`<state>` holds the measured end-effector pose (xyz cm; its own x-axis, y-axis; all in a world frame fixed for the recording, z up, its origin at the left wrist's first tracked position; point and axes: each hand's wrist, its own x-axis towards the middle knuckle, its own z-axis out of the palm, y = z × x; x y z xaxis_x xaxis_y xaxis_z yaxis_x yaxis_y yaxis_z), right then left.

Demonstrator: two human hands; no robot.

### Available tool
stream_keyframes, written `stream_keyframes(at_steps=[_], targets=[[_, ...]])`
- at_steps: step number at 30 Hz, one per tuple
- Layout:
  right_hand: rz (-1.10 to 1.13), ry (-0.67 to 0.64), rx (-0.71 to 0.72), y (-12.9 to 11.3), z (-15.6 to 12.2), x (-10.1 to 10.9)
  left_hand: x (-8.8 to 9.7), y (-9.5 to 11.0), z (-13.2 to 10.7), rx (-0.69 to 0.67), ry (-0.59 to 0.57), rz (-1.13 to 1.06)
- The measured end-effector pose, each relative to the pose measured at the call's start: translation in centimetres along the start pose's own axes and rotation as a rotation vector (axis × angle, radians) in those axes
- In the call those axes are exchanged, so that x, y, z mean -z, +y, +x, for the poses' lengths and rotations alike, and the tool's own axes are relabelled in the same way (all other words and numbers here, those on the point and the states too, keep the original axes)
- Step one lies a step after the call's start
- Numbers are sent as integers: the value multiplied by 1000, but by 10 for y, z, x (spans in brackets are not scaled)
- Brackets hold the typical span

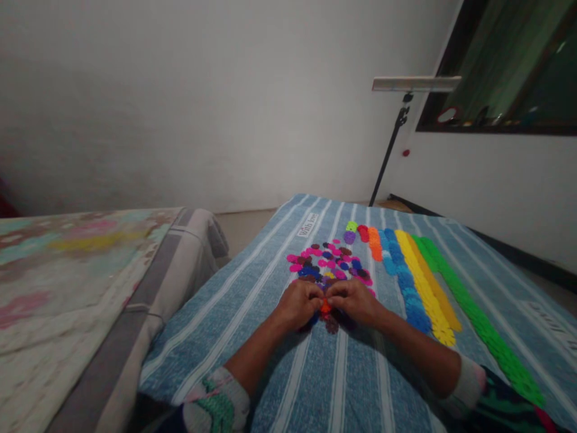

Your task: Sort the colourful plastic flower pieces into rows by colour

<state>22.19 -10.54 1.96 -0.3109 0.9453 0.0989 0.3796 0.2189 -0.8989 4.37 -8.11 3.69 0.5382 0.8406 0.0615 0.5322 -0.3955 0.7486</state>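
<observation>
My left hand and my right hand meet fingertip to fingertip over a blue striped cloth. Both are closed in a pinch on small orange-red plastic discs held between them. Just beyond the hands lies a loose pile of pink, blue, purple and brown discs. A few dark discs lie under the hands.
To the right, joined discs form long rows: orange, blue, yellow and green. A mattress with a pastel sheet lies at the left. A lamp stand rises by the wall.
</observation>
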Motion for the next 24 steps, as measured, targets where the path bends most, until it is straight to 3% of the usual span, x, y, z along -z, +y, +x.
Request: stream_keyframes(at_steps=[2, 5, 9, 13, 17, 24], targets=[[-95, 21, 34, 2, -1, 12, 1, 1, 1, 7, -3, 42], [-337, 146, 58, 9, 4, 46, 9, 0, 2, 37, 44, 177], [-740, 296, -99, 30, 16, 106, 21, -2, 3, 142, 59, 382], [-865, 365, -201, 52, 23, 149, 24, 0, 4, 172, 33, 512], [-958, 369, -272, 63, 25, 163, 21, 2, 4, 136, -4, 601], [-1088, 322, -330, 64, 36, 160, 20, -2, 5, 159, -16, 627]])
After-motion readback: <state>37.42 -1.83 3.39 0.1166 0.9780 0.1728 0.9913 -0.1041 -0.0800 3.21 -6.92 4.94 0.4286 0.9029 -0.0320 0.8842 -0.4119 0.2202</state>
